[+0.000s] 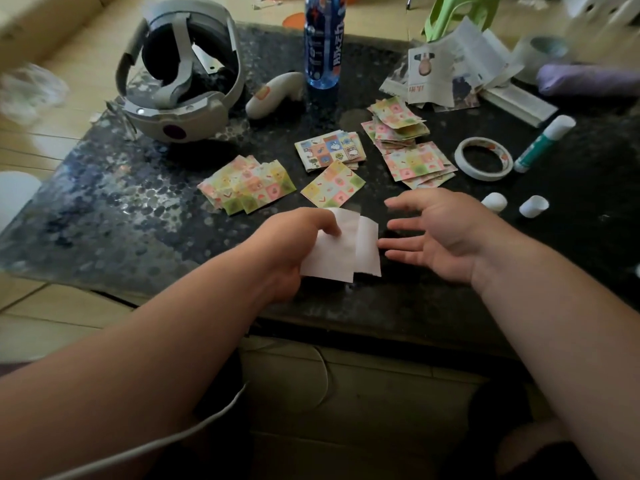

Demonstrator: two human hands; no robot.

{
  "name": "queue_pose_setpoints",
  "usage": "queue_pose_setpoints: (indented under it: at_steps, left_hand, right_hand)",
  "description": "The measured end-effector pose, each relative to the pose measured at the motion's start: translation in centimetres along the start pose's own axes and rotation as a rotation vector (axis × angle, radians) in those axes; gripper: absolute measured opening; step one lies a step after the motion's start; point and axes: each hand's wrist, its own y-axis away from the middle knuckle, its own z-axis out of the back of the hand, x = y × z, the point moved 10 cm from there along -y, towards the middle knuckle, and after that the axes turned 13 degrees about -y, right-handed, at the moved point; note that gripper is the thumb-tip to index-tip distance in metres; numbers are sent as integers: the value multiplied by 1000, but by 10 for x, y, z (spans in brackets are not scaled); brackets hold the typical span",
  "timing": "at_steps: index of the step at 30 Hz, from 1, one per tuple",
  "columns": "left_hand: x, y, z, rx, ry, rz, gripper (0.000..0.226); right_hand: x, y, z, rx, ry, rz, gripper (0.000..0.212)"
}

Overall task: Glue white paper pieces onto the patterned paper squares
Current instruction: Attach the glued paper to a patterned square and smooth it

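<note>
The left hand [294, 244] pinches the white paper pieces [337, 251] and holds them over the near part of the dark speckled table [104, 209]. Its thumb is curled over the top sheet and the other fingers are hidden underneath. There look to be two pieces, one overlapping the other. The right hand [440, 237] hovers just beside them, palm turned toward the paper, fingers straight and spread, holding nothing.

Just beyond the white pieces lies a single patterned square [333, 183], flat on the table and apart from both hands. More patterned squares sit in piles around it: a left heap [246, 185], a middle heap [330, 150] behind it, and a right heap [412, 147], bigger and messier.

Further right lie a roll of tape [483, 159] and a green glue stick [543, 142] on its side. A small white cap [494, 201] and a second cap [533, 206] sit near the right wrist. At the back are a headset [180, 71], a controller [273, 93], a blue bottle [323, 39] and some folded printed paper [450, 71].
</note>
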Motion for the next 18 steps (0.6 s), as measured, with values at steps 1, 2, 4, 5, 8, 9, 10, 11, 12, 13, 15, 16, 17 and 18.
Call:
queue_pose_setpoints:
  at_steps: [1,2,4,5,8,9,10,11,12,13,15,16,17,18]
  left_hand:
    - [0,0,-1,5,-2,-1,49]
    - [0,0,-1,3,-5,1,50]
    - [1,-3,-2,-4,-6,3,53]
    - [1,-4,-3,-3,-1,1,57]
    - [3,-5,-7,1,15,3,77]
    - [4,-5,-8,2,9,5,81]
    - [5,-6,-9,4,2,-1,80]
    - [4,-5,-9,1,-3,-12,75]
    - [5,-4,-10,3,2,-19,71]
    - [6,-4,-11,9,5,-16,70]
    - [9,-4,-11,15,-1,-3,73]
    - [10,-6,-9,1,1,-6,69]
    - [7,-4,-7,-20,-8,-21,58]
    - [5,-4,-5,-34,-25,-44,45]
  right_hand:
    - [-2,0,0,6,-1,-15,37]
    - [-4,-1,1,6,7,-28,37]
    - [-7,-3,2,2,43,-35,29]
    - [-8,-4,2,2,51,-33,26]
    - [-10,-8,2,-27,65,4,19]
    - [-10,-10,3,-44,88,23,17]
    - [-10,-11,3,-52,132,41,16]
    - [-10,-12,3,-56,195,66,14]
    - [-9,-14,5,-73,275,99,13]
    - [-7,-15,7,-97,349,136,10]
    - [-2,-13,12,-142,443,192,7]
    - [2,-9,12,-148,472,217,7]
    - [5,-6,12,-146,501,249,7]
    - [9,-2,11,-141,519,288,11]
